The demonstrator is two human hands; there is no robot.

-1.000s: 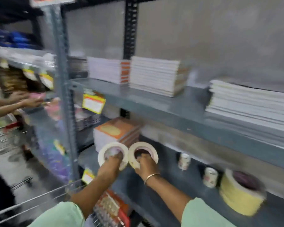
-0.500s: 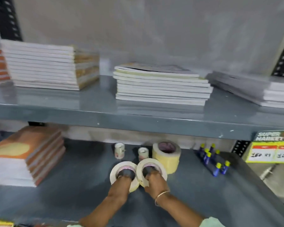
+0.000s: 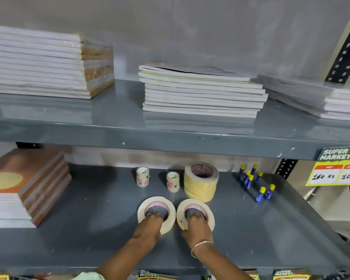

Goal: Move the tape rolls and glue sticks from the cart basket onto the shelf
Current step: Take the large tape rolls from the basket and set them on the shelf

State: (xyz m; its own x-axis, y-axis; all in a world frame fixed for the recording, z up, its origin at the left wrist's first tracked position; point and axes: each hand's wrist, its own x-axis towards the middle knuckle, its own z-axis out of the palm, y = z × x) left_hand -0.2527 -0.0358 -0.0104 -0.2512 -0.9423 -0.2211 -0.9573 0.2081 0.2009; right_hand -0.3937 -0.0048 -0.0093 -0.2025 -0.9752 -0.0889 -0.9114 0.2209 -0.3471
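Note:
Two cream tape rolls lie side by side on the lower grey shelf (image 3: 89, 229). My left hand (image 3: 148, 229) grips the left tape roll (image 3: 143, 207) with fingers hooked in its core. My right hand (image 3: 197, 229), with a bangle at the wrist, grips the right tape roll (image 3: 208, 211) the same way. Behind them stands a tall stack of tape rolls (image 3: 200, 183) and two small tape rolls (image 3: 142, 176) (image 3: 173, 181). Several blue glue sticks with yellow caps (image 3: 251, 178) stand at the back right. The cart basket is out of view.
A stack of orange-covered notebooks (image 3: 24, 184) sits on the lower shelf at the left. The upper shelf (image 3: 170, 136) carries three stacks of white notebooks. A yellow price tag (image 3: 337, 170) hangs at the right, by a perforated upright.
My view swung right from the aisle to face the shelf. Both hands carried their tape rolls forward and down, from held upright in the air to resting on the lower shelf.

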